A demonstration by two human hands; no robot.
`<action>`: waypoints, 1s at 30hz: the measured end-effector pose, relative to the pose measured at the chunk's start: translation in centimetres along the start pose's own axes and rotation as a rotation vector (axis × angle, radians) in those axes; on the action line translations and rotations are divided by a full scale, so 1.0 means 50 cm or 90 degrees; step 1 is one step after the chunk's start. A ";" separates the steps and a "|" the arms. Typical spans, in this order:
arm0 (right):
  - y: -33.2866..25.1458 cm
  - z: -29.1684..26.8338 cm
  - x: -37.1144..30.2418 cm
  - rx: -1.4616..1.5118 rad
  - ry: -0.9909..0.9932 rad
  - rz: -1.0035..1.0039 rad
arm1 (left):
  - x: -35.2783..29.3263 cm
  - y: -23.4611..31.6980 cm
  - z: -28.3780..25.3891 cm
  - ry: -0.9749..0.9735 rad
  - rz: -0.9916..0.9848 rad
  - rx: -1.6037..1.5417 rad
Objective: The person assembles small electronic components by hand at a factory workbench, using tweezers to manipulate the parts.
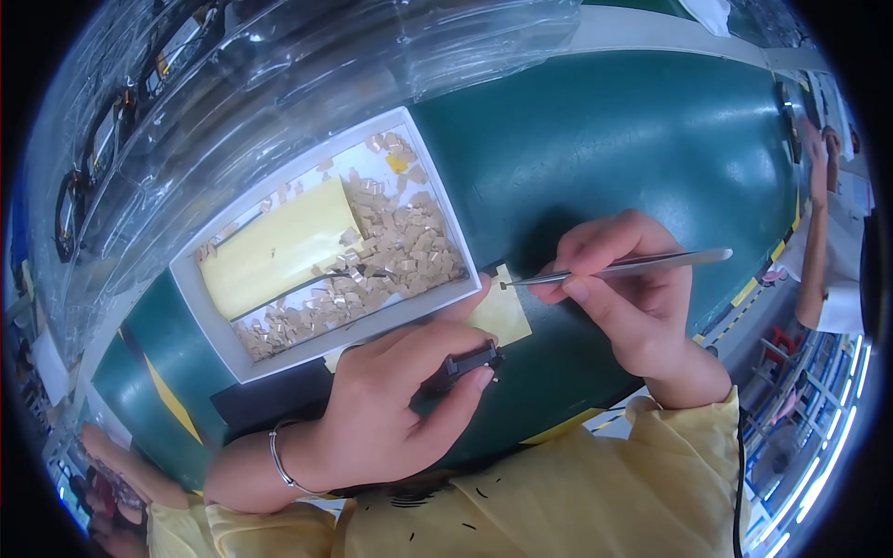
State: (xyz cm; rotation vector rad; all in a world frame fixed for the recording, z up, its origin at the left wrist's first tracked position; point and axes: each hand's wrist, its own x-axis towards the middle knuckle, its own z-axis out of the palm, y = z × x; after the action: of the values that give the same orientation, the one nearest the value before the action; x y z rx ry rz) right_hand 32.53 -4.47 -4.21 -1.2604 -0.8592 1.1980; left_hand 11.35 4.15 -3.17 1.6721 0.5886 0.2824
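Black part (468,361), small and blocky, pinched between thumb and fingers of the left hand (395,395), above the counter, just beyond the wearer's body.

Nearest: yellow shirt (558,507) across the lower edge, a few dark marks on its front. Thin silvery bracelet (276,456) on the left wrist.

Left hand curled, thumb and forefinger closed on the part; another finger reaches out past the near right corner of the box.

Right hand (633,293) closed on metal tweezers (662,263) in a pen-like grip, thumb against fingers; the shank points left, tail end sticks out right. Tips at a tiny brown piece (504,281) by the upper edge of a pale yellow sheet (510,318); cannot tell whether they grip it.

Dark flat mat (265,400) lies beyond the left forearm, along the near side of a white box (216,318). Box set at a slant; inside, many small tan chips (414,242), loosely heaped right and near, plus a yellow slip (279,246) lying at the left.

Under all this, green counter (633,121), its surface glossy. Clear plastic trays (316,56) stacked beyond the box, upper left.

Farther right: a co-worker's bare arm (816,251) and white sleeve (842,307). Bright tube-like lights (833,442) at the rim.
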 end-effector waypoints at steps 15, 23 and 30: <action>-0.054 0.069 -0.020 0.341 -0.106 0.031 | -0.058 0.037 -0.022 0.049 -0.132 -0.543; -0.074 0.187 -0.042 0.312 -0.206 0.078 | -0.180 0.013 -0.017 0.197 -0.075 -0.644; -0.038 0.223 -0.059 0.287 -0.205 0.040 | -0.226 -0.005 -0.022 0.175 -0.037 -0.691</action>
State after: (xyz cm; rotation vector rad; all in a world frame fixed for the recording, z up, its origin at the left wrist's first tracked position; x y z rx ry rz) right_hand 21.53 -4.52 -0.17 -0.7447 -0.7250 1.5696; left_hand 1.29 -0.85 -1.60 0.5694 0.5329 0.6555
